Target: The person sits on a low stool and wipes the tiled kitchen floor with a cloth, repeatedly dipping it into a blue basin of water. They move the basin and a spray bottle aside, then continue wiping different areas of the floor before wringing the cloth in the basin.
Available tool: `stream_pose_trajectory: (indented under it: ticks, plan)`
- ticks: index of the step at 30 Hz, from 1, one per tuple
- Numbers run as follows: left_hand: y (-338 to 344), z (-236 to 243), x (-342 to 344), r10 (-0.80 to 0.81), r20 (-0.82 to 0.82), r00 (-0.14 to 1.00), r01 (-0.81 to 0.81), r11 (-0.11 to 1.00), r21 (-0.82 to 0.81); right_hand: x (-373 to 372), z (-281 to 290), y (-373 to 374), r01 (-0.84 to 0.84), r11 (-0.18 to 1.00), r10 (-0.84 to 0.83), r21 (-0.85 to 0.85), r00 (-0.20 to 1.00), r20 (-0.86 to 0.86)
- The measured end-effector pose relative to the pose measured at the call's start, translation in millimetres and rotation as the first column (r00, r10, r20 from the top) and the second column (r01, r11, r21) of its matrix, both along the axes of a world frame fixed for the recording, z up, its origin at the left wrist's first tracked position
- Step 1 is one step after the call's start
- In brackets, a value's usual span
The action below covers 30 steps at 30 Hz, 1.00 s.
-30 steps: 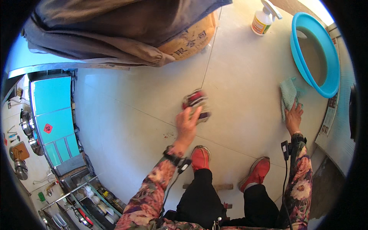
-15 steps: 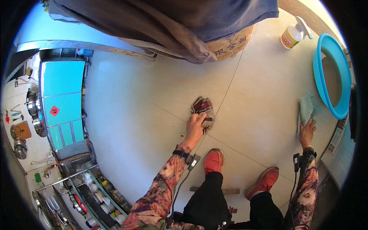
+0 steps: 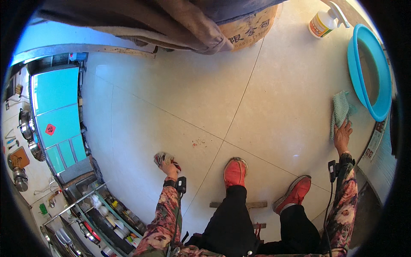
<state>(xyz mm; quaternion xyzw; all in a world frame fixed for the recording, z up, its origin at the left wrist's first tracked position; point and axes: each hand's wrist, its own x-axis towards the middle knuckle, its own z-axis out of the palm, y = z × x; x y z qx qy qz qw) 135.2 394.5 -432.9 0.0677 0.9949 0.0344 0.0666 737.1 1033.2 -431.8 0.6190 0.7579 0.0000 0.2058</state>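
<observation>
My left hand (image 3: 171, 171) is closed on a crumpled striped cloth (image 3: 163, 159), grey with dark red and black. It holds the cloth against or just over the pale tile floor (image 3: 180, 85), left of my feet. On the far right, my right hand (image 3: 342, 136) grips the lower end of a blue-green textured cloth (image 3: 340, 110), with the fingers partly hidden by it. That cloth lies beside a blue plastic basin (image 3: 357, 79) holding murky liquid. Small reddish-brown specks (image 3: 199, 142) dot the tiles between my left hand and the floor's grout crossing.
A white bottle (image 3: 322, 23) with an orange label stands at the far right. Dark fabric (image 3: 184, 25) drapes over a printed cardboard-coloured object (image 3: 252, 30) at the top. Turquoise cabinets (image 3: 55, 92) and a dish rack (image 3: 107, 214) line the left. My red shoes (image 3: 235, 172) stand near a wooden piece (image 3: 257, 204).
My left hand has swept the striped cloth left and back toward me from the middle of the floor. My right hand stays on the blue-green cloth. The view has shifted slightly.
</observation>
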Motion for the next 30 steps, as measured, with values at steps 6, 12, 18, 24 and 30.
stream_pose_trajectory:
  ticks: [6, 12, 18, 24, 30]
  plan:
    - [93.7, 11.2, 8.1, -0.093, 0.034, 0.995, 0.083, 0.974, 0.211, 5.7, -8.6, 1.4, -0.046, 0.999, 0.045, 0.026, 0.998, 0.043]
    - [151.6, 56.5, 35.3, -0.410, 0.041, 0.911, 0.389, 0.890, 0.238, 9.4, -10.1, 3.3, -0.085, 0.996, 0.085, 0.028, 0.996, 0.032]
    - [96.2, 78.3, 72.9, -0.142, -0.108, 0.984, 0.164, 0.958, 0.235, 3.1, -3.8, 4.1, -0.002, 0.999, 0.000, -0.040, 0.999, -0.050]
    - [77.5, 9.1, 127.3, 0.521, 0.576, 0.630, -0.768, 0.531, 0.358, -23.7, 9.7, 3.5, 0.016, 0.999, -0.018, 0.051, 0.999, 0.035]
    - [191.9, 81.6, 110.6, -0.113, 0.711, 0.694, -0.537, 0.577, 0.615, -111.6, 51.8, -27.5, -0.007, 0.980, 0.036, 0.197, 0.989, -0.146]
